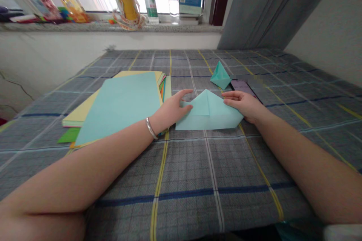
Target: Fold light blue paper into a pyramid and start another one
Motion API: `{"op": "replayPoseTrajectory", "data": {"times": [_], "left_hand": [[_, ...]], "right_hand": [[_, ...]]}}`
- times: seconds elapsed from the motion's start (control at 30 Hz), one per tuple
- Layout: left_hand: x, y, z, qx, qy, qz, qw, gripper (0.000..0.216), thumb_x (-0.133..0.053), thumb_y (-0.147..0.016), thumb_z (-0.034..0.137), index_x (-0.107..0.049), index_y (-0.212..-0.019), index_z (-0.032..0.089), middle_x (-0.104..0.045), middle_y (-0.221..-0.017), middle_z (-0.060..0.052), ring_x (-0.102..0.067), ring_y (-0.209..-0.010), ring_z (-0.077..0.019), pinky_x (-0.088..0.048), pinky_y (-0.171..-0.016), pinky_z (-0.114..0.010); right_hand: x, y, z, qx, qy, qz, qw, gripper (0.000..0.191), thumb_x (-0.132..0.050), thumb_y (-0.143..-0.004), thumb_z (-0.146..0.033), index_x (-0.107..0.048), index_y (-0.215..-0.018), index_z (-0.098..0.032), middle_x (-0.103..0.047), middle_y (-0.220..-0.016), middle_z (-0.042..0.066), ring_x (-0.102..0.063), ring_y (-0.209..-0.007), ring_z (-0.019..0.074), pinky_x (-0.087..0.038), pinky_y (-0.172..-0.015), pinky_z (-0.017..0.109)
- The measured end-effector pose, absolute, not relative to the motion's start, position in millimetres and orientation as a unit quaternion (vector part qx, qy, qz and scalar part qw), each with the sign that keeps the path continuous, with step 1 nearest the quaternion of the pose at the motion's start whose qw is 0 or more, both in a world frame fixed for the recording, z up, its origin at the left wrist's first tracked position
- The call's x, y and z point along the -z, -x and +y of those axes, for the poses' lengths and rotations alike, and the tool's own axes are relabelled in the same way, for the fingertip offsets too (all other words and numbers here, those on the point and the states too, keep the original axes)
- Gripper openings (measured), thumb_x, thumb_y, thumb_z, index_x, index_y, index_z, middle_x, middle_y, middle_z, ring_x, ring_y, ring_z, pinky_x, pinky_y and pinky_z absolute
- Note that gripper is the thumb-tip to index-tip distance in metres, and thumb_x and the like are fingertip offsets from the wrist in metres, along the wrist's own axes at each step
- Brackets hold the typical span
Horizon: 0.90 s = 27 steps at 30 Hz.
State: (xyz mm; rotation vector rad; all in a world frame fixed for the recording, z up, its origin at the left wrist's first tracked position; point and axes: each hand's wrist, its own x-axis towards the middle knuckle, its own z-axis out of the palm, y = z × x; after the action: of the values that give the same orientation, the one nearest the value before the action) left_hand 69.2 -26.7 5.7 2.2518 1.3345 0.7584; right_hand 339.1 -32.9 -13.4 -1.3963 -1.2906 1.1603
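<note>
A light blue-green sheet of folded paper (217,115) lies on the plaid cloth in front of me, its top edge folded to a peak, with a flap down the left of the middle. My left hand (177,107) rests at its left side, thumb by the paper's edge and fingers apart from the thumb. On the right, my right hand (244,104) grips the paper's edge between thumb and fingers. Beyond the paper stands a folded blue-green paper shape (221,77) with a pointed top.
Left of my hands lies a stack of coloured paper (121,107), a blue sheet on top. A phone (243,86) sits behind my right hand. The plaid cloth (186,180) covers the surface. Bottles, boxes and packets stand along the windowsill (93,27).
</note>
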Motion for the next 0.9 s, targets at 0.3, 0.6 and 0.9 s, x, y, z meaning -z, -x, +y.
{"op": "replayPoseTrajectory", "data": {"times": [0.3, 0.6, 0.9], "left_hand": [[-14.9, -68.2, -28.4, -0.225, -0.783, 0.544, 0.200, 0.050, -0.061, -0.082, 0.031, -0.056, -0.131, 0.025, -0.070, -0.105, -0.004, -0.066, -0.093, -0.0204, -0.052, -0.088, -0.035], [-12.3, -65.4, -23.9, -0.160, -0.811, 0.518, 0.218, 0.042, -0.057, -0.084, 0.030, -0.061, -0.125, 0.024, -0.068, -0.113, -0.004, -0.066, -0.092, -0.0197, -0.052, -0.083, -0.032], [-10.3, -64.9, -19.8, -0.145, -0.815, 0.516, 0.221, 0.040, -0.059, -0.082, 0.030, -0.064, -0.122, 0.026, -0.068, -0.108, -0.003, -0.065, -0.098, -0.0208, -0.051, -0.085, -0.033]], "right_hand": [[13.3, -342.3, -30.4, -0.450, 0.589, -0.501, 0.446, 0.022, -0.076, -0.069, -0.026, -0.069, -0.089, -0.023, -0.071, -0.092, 0.006, -0.064, -0.074, 0.0169, -0.052, -0.061, 0.028], [11.2, -346.7, -31.8, -0.464, 0.577, -0.541, 0.399, 0.027, -0.075, -0.070, -0.025, -0.067, -0.095, -0.024, -0.072, -0.106, 0.008, -0.068, -0.091, 0.0220, -0.057, -0.073, 0.035], [3.4, -351.1, -33.5, -0.264, 0.607, -0.687, 0.299, 0.026, -0.073, -0.066, -0.022, -0.069, -0.092, -0.021, -0.074, -0.100, 0.006, -0.068, -0.094, 0.0234, -0.054, -0.087, 0.041]]}}
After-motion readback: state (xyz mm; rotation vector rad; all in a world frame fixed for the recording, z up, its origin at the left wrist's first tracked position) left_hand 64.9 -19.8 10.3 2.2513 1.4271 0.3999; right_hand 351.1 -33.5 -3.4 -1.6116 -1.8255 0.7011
